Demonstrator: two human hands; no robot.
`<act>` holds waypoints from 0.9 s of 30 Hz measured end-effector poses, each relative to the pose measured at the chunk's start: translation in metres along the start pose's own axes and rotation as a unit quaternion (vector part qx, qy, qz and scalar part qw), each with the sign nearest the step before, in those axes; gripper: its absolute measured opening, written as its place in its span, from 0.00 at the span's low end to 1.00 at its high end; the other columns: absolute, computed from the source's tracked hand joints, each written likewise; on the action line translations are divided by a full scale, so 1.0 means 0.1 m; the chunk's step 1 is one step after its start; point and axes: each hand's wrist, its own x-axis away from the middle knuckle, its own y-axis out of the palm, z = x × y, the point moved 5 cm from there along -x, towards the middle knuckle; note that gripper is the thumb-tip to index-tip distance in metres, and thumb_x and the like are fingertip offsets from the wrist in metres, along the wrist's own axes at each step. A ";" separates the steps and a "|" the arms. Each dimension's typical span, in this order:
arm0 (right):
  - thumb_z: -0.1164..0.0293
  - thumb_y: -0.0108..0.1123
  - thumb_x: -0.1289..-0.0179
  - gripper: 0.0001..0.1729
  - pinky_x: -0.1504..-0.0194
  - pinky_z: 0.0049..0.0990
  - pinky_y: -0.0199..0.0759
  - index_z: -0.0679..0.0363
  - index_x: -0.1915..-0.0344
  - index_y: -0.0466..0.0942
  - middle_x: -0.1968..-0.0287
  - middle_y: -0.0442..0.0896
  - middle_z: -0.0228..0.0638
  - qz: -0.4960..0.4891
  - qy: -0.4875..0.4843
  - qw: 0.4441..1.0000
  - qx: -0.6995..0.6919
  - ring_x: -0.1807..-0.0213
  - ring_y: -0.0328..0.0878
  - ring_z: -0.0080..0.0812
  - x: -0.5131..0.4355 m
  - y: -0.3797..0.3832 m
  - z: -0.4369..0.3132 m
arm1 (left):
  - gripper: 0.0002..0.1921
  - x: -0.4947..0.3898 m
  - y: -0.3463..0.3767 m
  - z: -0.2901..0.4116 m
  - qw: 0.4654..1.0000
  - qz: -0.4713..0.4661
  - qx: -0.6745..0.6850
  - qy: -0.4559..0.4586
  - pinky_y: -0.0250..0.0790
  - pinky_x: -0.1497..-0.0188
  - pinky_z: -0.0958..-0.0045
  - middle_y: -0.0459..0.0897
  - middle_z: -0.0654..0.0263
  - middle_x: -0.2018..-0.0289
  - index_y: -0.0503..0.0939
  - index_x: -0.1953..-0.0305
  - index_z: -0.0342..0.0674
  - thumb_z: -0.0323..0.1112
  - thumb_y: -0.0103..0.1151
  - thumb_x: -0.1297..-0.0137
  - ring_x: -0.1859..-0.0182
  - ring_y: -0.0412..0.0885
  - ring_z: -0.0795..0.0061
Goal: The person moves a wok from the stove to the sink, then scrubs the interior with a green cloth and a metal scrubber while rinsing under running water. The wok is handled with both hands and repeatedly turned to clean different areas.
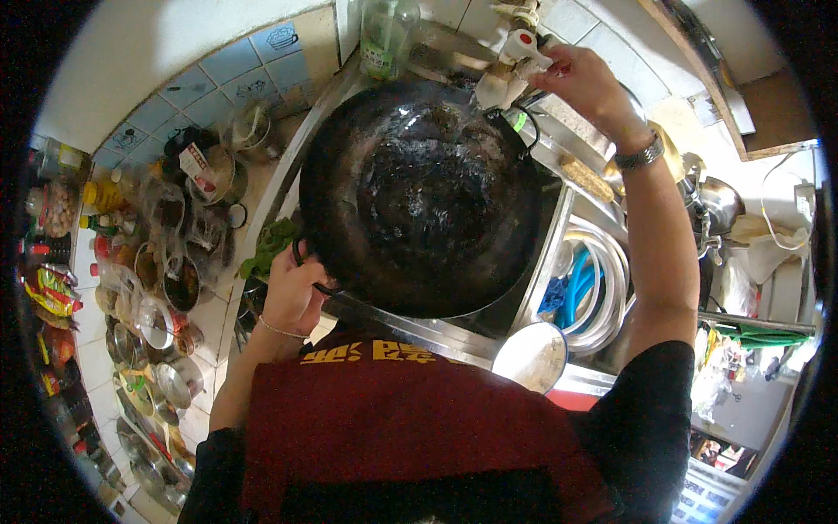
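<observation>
A large black wok (419, 203) with water in it rests over a metal sink. My left hand (298, 288) grips the wok's loop handle at its lower left rim. At the upper right, the fingers of my right hand (576, 78) hold the lever of a white tap (524, 49) with a red dot. Below the tap, by the wok's far rim, a pale, blurred spout or stream shows; I cannot tell which. The wok's second handle (533, 128), with a green tag, is near my right hand. Green leaves (270, 245) lie beside my left hand.
Right of the wok, a second basin (566, 393) edge borders coiled clear hose (612, 295) and blue items. An enamel bowl (530, 357) sits at the near edge, a loofah-like scrubber (586, 177) on the ledge. A glass bottle (386, 39) stands behind; jars and pots crowd the left counter.
</observation>
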 end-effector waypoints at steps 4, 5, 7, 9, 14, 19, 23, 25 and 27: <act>0.58 0.57 0.37 0.19 0.66 0.39 0.71 0.63 0.58 0.78 0.73 0.79 0.45 -0.017 -0.133 0.979 0.155 0.69 0.77 0.46 -0.02 0.02 -0.21 | 0.19 0.04 0.03 -0.02 1.000 0.011 0.011 -0.003 0.71 0.64 0.72 0.78 0.65 0.66 0.74 0.56 0.34 0.14 0.44 0.51 0.66 0.77 0.71; 0.60 0.51 0.32 0.17 0.67 0.40 0.69 0.63 0.58 0.78 0.76 0.76 0.45 -0.011 -0.188 0.967 0.171 0.72 0.75 0.47 -0.01 0.03 -0.27 | 0.19 0.05 0.06 -0.02 1.000 -0.001 0.007 -0.004 0.71 0.63 0.72 0.78 0.65 0.66 0.74 0.56 0.34 0.14 0.44 0.51 0.66 0.77 0.71; 0.59 0.49 0.30 0.19 0.68 0.39 0.66 0.65 0.62 0.78 0.78 0.74 0.50 0.037 -0.241 0.955 0.169 0.74 0.71 0.49 0.00 0.01 -0.31 | 0.19 0.05 0.08 -0.02 1.000 -0.009 0.005 -0.002 0.71 0.63 0.72 0.78 0.65 0.66 0.74 0.56 0.34 0.14 0.44 0.50 0.66 0.77 0.71; 0.63 0.45 0.28 0.19 0.67 0.43 0.65 0.66 0.64 0.78 0.77 0.73 0.50 0.053 -0.258 0.952 0.158 0.73 0.71 0.53 -0.01 0.02 -0.30 | 0.19 0.05 0.08 -0.04 1.000 -0.002 0.008 0.005 0.72 0.62 0.71 0.79 0.65 0.66 0.75 0.56 0.34 0.14 0.44 0.50 0.66 0.77 0.71; 0.56 0.41 0.27 0.26 0.64 0.40 0.67 0.67 0.68 0.77 0.74 0.76 0.49 0.064 -0.256 0.950 0.168 0.70 0.74 0.48 0.06 0.04 -0.18 | 0.20 0.04 0.02 -0.10 1.000 0.006 0.004 -0.005 0.73 0.60 0.70 0.80 0.63 0.64 0.74 0.55 0.32 0.14 0.43 0.51 0.63 0.78 0.69; 0.50 0.36 0.28 0.30 0.58 0.36 0.73 0.65 0.50 0.74 0.68 0.81 0.47 -0.044 0.012 0.999 0.019 0.63 0.79 0.43 0.17 0.10 0.20 | 0.21 0.06 0.03 -0.06 1.000 0.005 0.027 0.004 0.73 0.57 0.68 0.80 0.61 0.62 0.74 0.53 0.32 0.14 0.43 0.51 0.61 0.79 0.67; 0.36 0.28 0.32 0.46 0.52 0.30 0.71 0.67 0.59 0.80 0.64 0.83 0.43 -0.024 0.106 0.980 -0.169 0.59 0.78 0.34 0.22 0.15 0.31 | 0.20 0.12 0.03 -0.02 0.999 0.003 0.031 0.019 0.73 0.57 0.69 0.80 0.61 0.62 0.75 0.54 0.32 0.15 0.44 0.51 0.61 0.79 0.68; 0.36 0.29 0.32 0.45 0.52 0.30 0.70 0.68 0.59 0.80 0.63 0.83 0.44 -0.002 0.098 0.974 -0.207 0.58 0.78 0.34 0.21 0.16 0.31 | 0.20 0.15 -0.03 -0.02 1.000 0.012 0.021 0.021 0.72 0.58 0.71 0.81 0.61 0.63 0.75 0.55 0.32 0.15 0.45 0.51 0.62 0.79 0.69; 0.37 0.30 0.31 0.44 0.52 0.30 0.69 0.69 0.61 0.80 0.63 0.83 0.43 0.002 0.105 0.971 -0.214 0.59 0.77 0.33 0.18 0.20 0.34 | 0.19 0.16 -0.12 -0.05 1.000 0.014 0.015 0.015 0.72 0.60 0.73 0.81 0.62 0.64 0.76 0.55 0.33 0.15 0.45 0.51 0.63 0.79 0.70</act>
